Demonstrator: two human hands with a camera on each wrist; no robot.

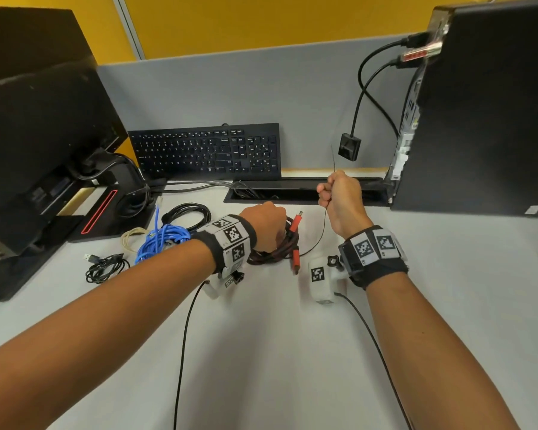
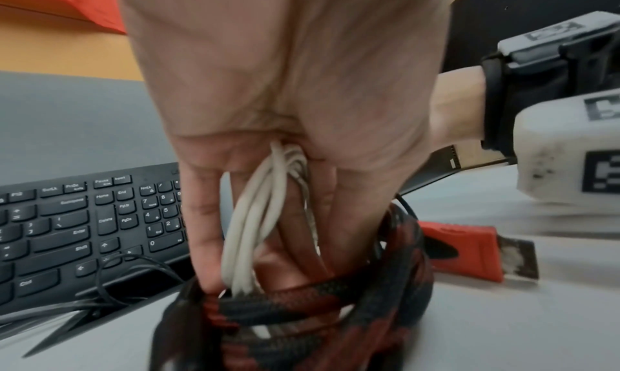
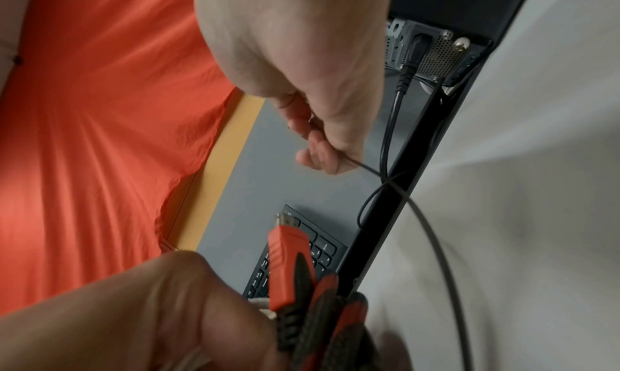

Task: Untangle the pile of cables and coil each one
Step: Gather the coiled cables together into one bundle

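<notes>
Listing the worktop (image 1: 277, 352) as we find it: our left hand (image 1: 266, 226) is curled round a small bundle of white cable (image 2: 255, 217) and sits down on the red-and-black braided cable (image 1: 280, 246), which lies coiled near the middle of the worktop, its two red plugs (image 1: 295, 221) sticking out on the right side of the coil. Our right hand (image 1: 342, 197) is raised above the worktop in a closed fist, pinching a thin black wire (image 1: 323, 225); one stretch pokes up out of the fist, the other hangs down in a curve toward the braided coil. To the left of the left wrist we count a blue cable (image 1: 160, 240) in a loose bundle, a cream cable (image 1: 131, 238) loop just beside it, a black cable (image 1: 188, 214) coiled behind it, and a thinner black cable with a plug (image 1: 104, 268) coiled nearest the left edge. At the back we note a black keyboard (image 1: 205, 152) leaning against the grey partition (image 1: 246, 88), a monitor (image 1: 41, 125) at far left, and a computer tower (image 1: 485, 113) at right with black leads plugged into its rear.
</notes>
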